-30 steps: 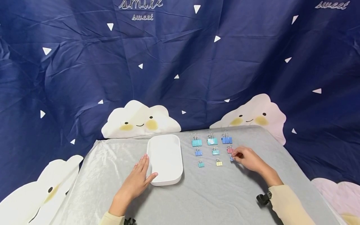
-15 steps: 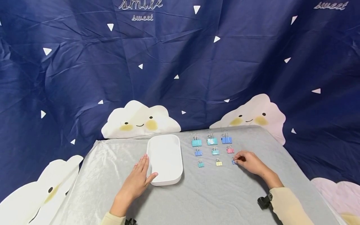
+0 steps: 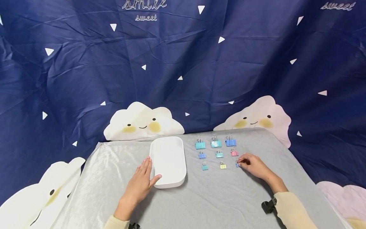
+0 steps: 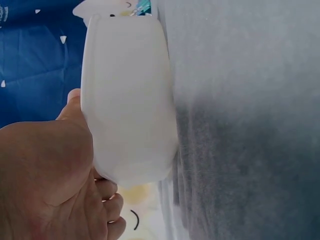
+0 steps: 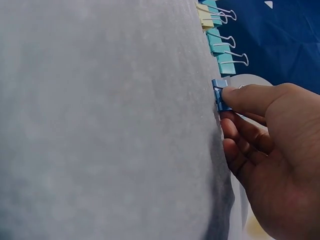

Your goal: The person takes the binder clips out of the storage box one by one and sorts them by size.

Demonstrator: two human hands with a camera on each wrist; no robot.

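My right hand [image 3: 255, 165] pinches a small blue binder clip [image 5: 220, 95] between thumb and fingers, down at the grey cloth. It sits at the right end of the nearest row, beside a small yellow binder clip [image 3: 223, 166] and a small teal one [image 3: 205, 167]. Behind it stands a pink binder clip [image 3: 234, 153]. With its fingers straight, my left hand [image 3: 139, 179] rests against the left side of a white plastic box [image 3: 168, 162]; the thumb lies along the near edge.
Larger clips, two teal and one blue binder clip [image 3: 231, 142], line the back row. A mid-size blue clip [image 3: 202, 156] and a teal clip [image 3: 219, 155] share the middle row. A dark blue curtain [image 3: 183, 63] hangs behind the cloth-covered table [image 3: 206, 203].
My right hand has moved slightly toward me with the small blue binder clip, from beside the pink clip to the nearest row. The left hand and box stay in place.
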